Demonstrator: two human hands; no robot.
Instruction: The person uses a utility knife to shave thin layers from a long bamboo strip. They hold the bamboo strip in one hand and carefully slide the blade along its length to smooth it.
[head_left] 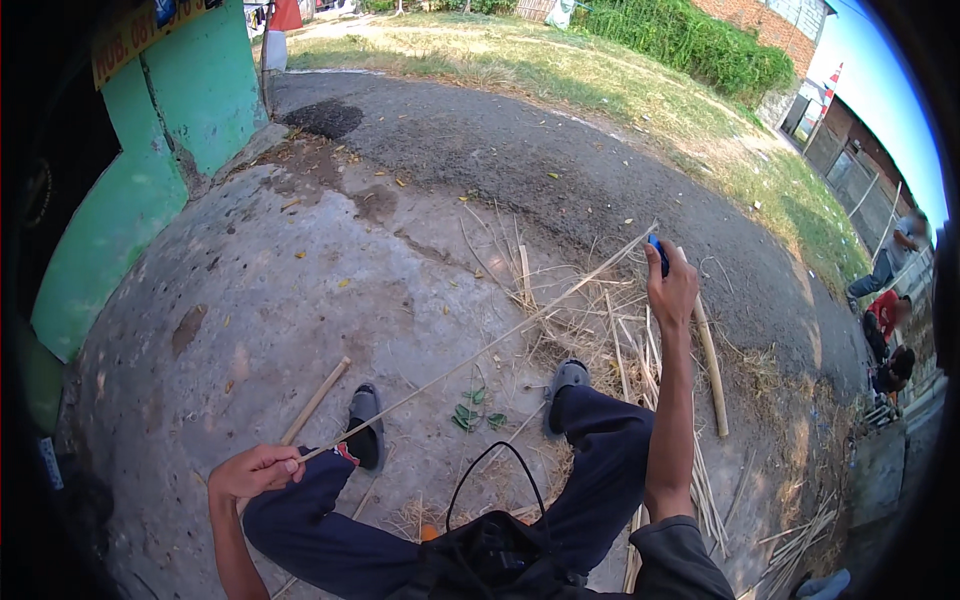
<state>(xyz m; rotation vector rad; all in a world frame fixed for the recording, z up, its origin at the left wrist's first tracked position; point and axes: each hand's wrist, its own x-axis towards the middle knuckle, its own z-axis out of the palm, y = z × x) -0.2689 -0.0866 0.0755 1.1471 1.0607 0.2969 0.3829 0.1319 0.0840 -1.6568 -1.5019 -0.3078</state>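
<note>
A long thin bamboo strip slants across the middle, from low on the left up to the right. Its near end is pinched between the thumb and fingers of my left hand, over my left knee. At the strip's far end my right hand is closed round a small blue tool; only part of it shows, and any blade is hidden. The strip's tip reaches close to that tool, but whether they touch I cannot tell. Beneath my right hand lie pale shavings and split strips.
A bamboo piece lies by my left foot, a thicker bamboo stick right of my right forearm. More cut strips lie at lower right. A green wall stands at left. Several people are at the far right edge.
</note>
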